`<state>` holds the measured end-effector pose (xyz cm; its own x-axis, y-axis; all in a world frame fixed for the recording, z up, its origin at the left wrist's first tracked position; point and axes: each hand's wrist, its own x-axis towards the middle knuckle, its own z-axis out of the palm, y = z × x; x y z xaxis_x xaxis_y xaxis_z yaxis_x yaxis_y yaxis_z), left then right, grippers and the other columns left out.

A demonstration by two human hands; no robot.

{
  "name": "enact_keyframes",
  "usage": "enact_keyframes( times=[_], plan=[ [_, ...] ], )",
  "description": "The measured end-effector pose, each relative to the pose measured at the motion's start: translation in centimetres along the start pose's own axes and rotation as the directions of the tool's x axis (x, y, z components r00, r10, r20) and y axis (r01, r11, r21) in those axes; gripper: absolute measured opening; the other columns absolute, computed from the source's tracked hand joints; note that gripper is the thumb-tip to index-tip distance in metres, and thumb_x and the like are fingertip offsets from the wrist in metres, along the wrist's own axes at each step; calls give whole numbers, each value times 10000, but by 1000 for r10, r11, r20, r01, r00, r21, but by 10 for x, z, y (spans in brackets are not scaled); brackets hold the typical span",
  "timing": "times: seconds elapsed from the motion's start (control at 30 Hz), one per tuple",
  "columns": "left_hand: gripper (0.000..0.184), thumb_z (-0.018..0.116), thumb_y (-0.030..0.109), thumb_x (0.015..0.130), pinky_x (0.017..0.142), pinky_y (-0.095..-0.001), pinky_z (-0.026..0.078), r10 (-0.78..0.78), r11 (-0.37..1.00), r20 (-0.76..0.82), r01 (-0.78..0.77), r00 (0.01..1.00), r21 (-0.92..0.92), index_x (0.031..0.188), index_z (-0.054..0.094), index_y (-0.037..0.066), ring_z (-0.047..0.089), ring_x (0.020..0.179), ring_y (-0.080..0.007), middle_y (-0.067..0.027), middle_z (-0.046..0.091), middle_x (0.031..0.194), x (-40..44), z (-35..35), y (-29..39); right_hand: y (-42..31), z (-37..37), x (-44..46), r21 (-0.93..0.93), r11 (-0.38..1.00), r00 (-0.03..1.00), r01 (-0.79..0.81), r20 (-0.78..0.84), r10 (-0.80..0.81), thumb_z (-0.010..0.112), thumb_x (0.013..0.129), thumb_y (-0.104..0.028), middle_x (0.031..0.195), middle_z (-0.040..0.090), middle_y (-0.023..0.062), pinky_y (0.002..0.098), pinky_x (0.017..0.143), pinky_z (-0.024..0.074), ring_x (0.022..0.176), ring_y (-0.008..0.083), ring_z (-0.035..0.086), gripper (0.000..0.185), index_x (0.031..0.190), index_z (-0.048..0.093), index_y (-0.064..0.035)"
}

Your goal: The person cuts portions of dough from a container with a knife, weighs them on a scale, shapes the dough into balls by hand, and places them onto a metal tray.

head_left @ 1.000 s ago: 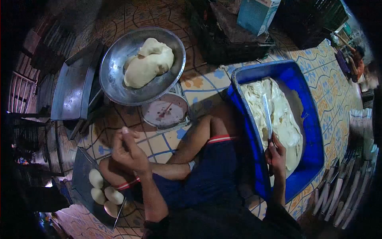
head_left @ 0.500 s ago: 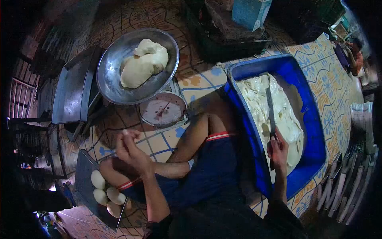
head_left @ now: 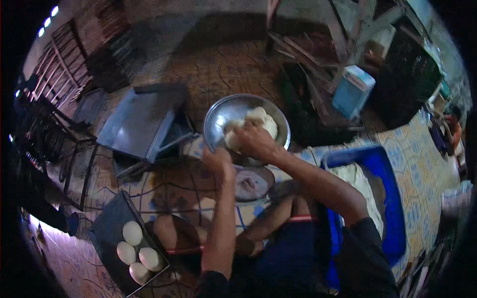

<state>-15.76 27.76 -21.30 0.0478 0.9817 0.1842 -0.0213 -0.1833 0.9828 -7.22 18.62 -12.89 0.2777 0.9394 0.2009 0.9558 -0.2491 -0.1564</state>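
A pale lump of dough [head_left: 269, 125] sits in a round metal bowl [head_left: 214, 117], which rests on a dial scale [head_left: 248, 185]. My right hand [head_left: 254, 141] reaches into the bowl, its fingers curled into the dough. At the bowl's near left rim is my left hand [head_left: 217, 161]; motion blurs its fingers, and I cannot tell whether it grips the rim. To the right stands a blue tub [head_left: 395, 198] with a big mass of dough [head_left: 355, 181] in it, partly covered by my right arm. No knife shows in view now.
A dark tray [head_left: 107, 223] with several dough balls [head_left: 132, 232] lies at the lower left. Metal pans [head_left: 134, 126] are stacked left of the bowl. A light blue box [head_left: 354, 92] stands at the back right. Wooden slats [head_left: 417, 273] lie at the lower right.
My right hand has left the long blade at the tub and moved across to the dough in the bowl. My left hand has moved forward to the bowl's rim. The camera view has shifted.
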Motion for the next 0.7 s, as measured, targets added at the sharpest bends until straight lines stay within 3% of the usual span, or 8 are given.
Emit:
enact_keyframes(
  times=[0.2, 0.33, 0.4, 0.47, 0.53, 0.6, 0.67, 0.7],
  plan=[
    [263, 528, 20, 784, 734, -351, 473, -2, 997, -34, 5, 999, 80, 1008, 627, -75, 596, 780, -237, -158, 651, 878, 3, -5, -16, -2, 20, 17, 473, 875, 957, -107, -190, 219, 653, 749, -153, 932, 663, 230, 405, 757, 514, 880, 323, 662, 417, 1127, 604, 18],
    [333, 538, 160, 869, 643, -328, 433, -90, 955, -33, 77, 995, -286, 1120, 573, -55, 533, 694, -198, -129, 630, 812, 7, 0, -26, 33, -21, 20, 990, -125, 826, -71, 128, 549, 555, 789, -181, 1044, 646, 153, 363, 818, 533, 903, 253, 655, 370, 1072, 617, 49],
    [393, 547, 232, 905, 625, -316, 414, 124, 900, 85, -76, 989, -430, 1196, 539, -32, 511, 697, -177, -128, 621, 829, -4, -23, 12, 23, -71, 1, 988, -123, 879, 96, -26, 477, 487, 856, -265, 1049, 634, 134, 388, 831, 535, 936, 252, 641, 404, 1100, 598, 37],
    [655, 670, 309, 865, 868, -375, 472, -154, 903, 423, 301, 893, -306, 1350, 376, -19, 572, 1038, -275, -159, 542, 1203, -7, -41, 19, 13, -100, -22, 945, -179, 916, 272, -197, 351, 483, 865, -302, 1077, 622, 140, 385, 834, 533, 953, 246, 634, 441, 1135, 573, 35],
    [709, 680, 357, 856, 928, -395, 471, -318, 760, 323, 444, 891, -474, 1385, 353, 17, 553, 1096, -258, -138, 510, 1262, -41, -85, 53, -9, -125, -49, 949, -91, 909, 301, -257, 327, 519, 838, -277, 1050, 614, 138, 376, 801, 540, 928, 247, 635, 415, 1123, 558, 21],
    [777, 698, 403, 831, 996, -410, 442, -57, 576, 593, 511, 803, -638, 1418, 320, 63, 504, 1168, -251, -127, 462, 1325, -84, -141, 69, -39, -121, -78, 935, -149, 905, 323, -259, 338, 594, 764, -218, 1047, 602, 126, 342, 838, 516, 948, 219, 614, 384, 1075, 542, 0],
    [769, 694, 415, 828, 990, -423, 458, 5, 430, 685, 617, 728, -659, 1411, 330, 71, 506, 1169, -253, -110, 474, 1308, -118, -144, 74, -77, -85, -113, 980, -136, 857, 145, -55, 512, 623, 695, -132, 1047, 599, 105, 334, 917, 461, 1007, 195, 579, 389, 1051, 537, 0],
    [761, 691, 427, 825, 983, -436, 474, 115, 259, 716, 675, 689, -691, 1404, 339, 79, 508, 1171, -255, -93, 485, 1290, -135, -145, 76, -77, -72, -125, 995, -53, 964, -89, 99, 245, 630, 670, -108, 1054, 597, 101, 331, 938, 441, 1037, 192, 565, 457, 1101, 534, 7]
  ],
)
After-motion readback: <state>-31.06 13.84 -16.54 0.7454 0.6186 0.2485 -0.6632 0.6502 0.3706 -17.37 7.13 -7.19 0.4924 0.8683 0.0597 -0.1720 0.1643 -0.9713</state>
